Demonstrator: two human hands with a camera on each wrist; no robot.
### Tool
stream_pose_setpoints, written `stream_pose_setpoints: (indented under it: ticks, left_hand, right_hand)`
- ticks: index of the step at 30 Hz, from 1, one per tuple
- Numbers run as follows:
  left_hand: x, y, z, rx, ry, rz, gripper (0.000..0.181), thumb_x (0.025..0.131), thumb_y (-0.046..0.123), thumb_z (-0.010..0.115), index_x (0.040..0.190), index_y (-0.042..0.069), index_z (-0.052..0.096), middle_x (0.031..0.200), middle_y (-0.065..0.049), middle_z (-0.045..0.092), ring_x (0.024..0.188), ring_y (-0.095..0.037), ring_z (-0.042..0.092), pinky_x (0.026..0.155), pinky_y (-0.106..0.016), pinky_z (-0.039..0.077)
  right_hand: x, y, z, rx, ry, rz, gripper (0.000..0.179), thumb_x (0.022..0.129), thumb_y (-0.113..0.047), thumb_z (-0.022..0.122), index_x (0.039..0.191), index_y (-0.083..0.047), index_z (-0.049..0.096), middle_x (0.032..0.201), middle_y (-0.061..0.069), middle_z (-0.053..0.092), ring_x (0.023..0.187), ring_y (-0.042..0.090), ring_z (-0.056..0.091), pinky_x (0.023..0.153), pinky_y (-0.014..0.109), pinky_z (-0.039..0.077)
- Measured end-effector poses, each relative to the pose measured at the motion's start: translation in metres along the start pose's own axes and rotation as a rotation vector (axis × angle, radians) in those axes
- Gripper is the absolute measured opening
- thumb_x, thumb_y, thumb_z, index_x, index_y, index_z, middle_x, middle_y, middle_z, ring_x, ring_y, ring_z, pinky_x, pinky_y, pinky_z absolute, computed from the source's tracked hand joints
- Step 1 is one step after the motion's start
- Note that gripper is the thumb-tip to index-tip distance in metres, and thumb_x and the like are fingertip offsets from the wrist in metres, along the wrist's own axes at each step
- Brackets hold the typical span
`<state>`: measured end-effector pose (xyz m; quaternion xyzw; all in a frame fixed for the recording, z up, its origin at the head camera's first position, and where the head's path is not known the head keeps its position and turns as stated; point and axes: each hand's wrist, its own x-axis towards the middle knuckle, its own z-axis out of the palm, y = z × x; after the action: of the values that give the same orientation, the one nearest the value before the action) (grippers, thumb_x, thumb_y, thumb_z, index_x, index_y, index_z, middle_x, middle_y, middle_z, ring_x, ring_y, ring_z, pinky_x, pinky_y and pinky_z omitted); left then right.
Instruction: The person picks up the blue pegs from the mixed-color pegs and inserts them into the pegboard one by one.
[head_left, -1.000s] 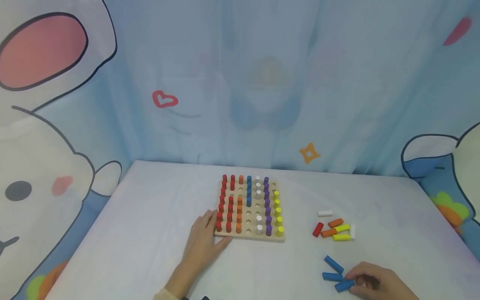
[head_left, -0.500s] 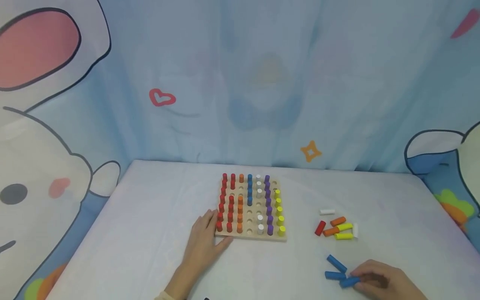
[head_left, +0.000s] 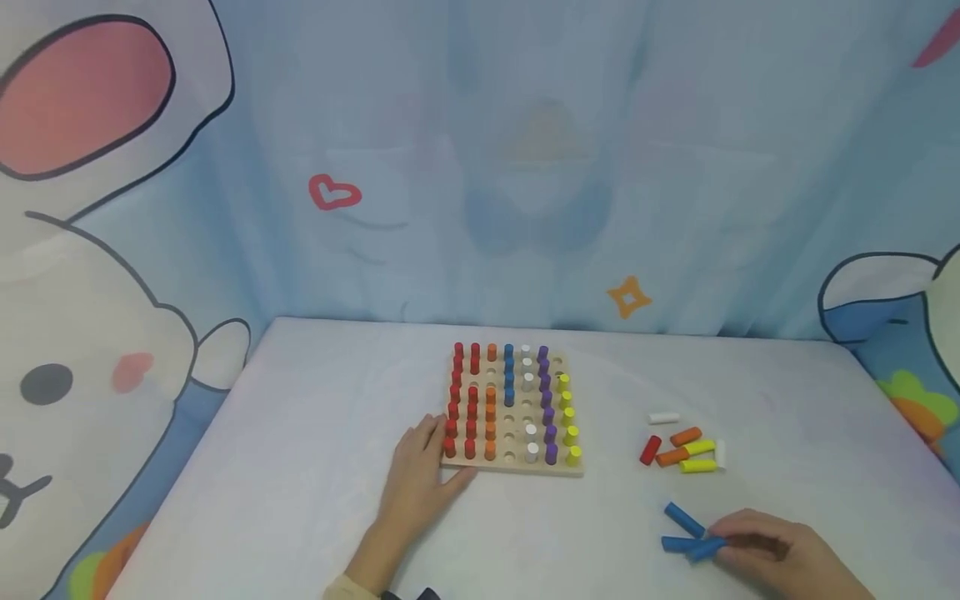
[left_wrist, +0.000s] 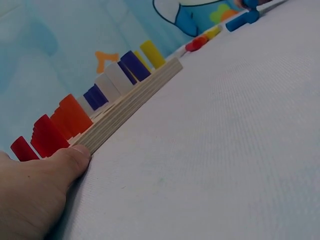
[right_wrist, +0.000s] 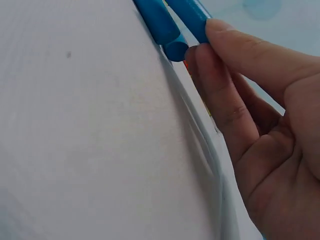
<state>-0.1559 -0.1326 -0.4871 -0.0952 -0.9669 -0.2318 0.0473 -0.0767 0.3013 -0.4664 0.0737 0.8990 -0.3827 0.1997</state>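
Observation:
A wooden pegboard (head_left: pixel 525 470) bears columns of red, orange, blue, white, purple and yellow pegs, with several bare holes among them. At its near left corner my left hand (head_left: pixel 416 479) holds the board, fingers along the left side; the left wrist view has the thumb (left_wrist: pixel 70 162) against the front edge. My right hand (head_left: pixel 787 552) is at the front right of the table, pinching a blue peg (right_wrist: pixel 190 17) between thumb and fingertips. Two other blue pegs lie right beside it, one angled (head_left: pixel 684 518) and one level (head_left: pixel 674 544); the held peg overlaps the level one.
Beyond the right hand lies a loose group of pegs: a red peg (head_left: pixel 650 450), two orange, two yellow and two white. The white-covered table (head_left: pixel 315 400) ends at a blue cartoon-print curtain (head_left: pixel 420 250) behind the board.
The held blue peg has swung a little and now overlaps the level blue peg more. My left hand stays on the board corner; the whole view has shifted slightly.

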Motion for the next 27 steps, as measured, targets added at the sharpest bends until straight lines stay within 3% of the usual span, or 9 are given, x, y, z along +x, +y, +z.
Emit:
stream_pose_setpoints:
  ticks: [6,13,21,27]
  left_hand:
    - [0.002,0.004,0.002,-0.002,0.0,0.004,0.086,0.081,0.058,0.064,0.146,0.009,0.037,0.151,-0.007,0.037,0.14,-0.023,0.034,0.117,-0.043,0.026]
    - [-0.001,0.003,-0.003,-0.002,0.001,-0.003,0.085,0.082,0.057,0.064,0.146,0.008,0.037,0.151,-0.009,0.037,0.141,-0.025,0.032,0.117,-0.044,0.026]
    - [0.0,0.002,-0.005,-0.012,0.008,-0.01,0.085,0.081,0.056,0.065,0.145,0.008,0.038,0.149,-0.009,0.039,0.14,-0.026,0.033,0.117,-0.045,0.026]
    - [0.001,0.002,-0.002,-0.009,-0.006,-0.018,0.086,0.082,0.059,0.063,0.147,0.01,0.036,0.15,-0.006,0.038,0.141,-0.024,0.033,0.118,-0.044,0.025]
  right_hand:
    - [0.0,-0.007,-0.006,-0.075,0.106,-0.004,0.035,0.085,-0.026,0.07,0.115,-0.009,0.068,0.107,0.005,0.069,0.085,0.005,0.062,0.075,0.022,0.057]
    - [0.004,-0.02,-0.012,-0.067,0.098,-0.059,0.041,0.088,-0.032,0.066,0.121,-0.007,0.064,0.112,0.007,0.068,0.086,-0.001,0.06,0.078,0.025,0.057]
    - [0.013,-0.038,-0.012,-0.082,0.192,-0.148,0.043,0.088,-0.039,0.065,0.118,-0.009,0.065,0.115,0.009,0.065,0.087,-0.013,0.053,0.082,0.036,0.058]
    - [0.02,-0.056,-0.013,-0.05,0.223,-0.227,0.041,0.088,-0.042,0.064,0.118,-0.013,0.066,0.117,0.008,0.065,0.089,-0.017,0.05,0.079,0.027,0.058]
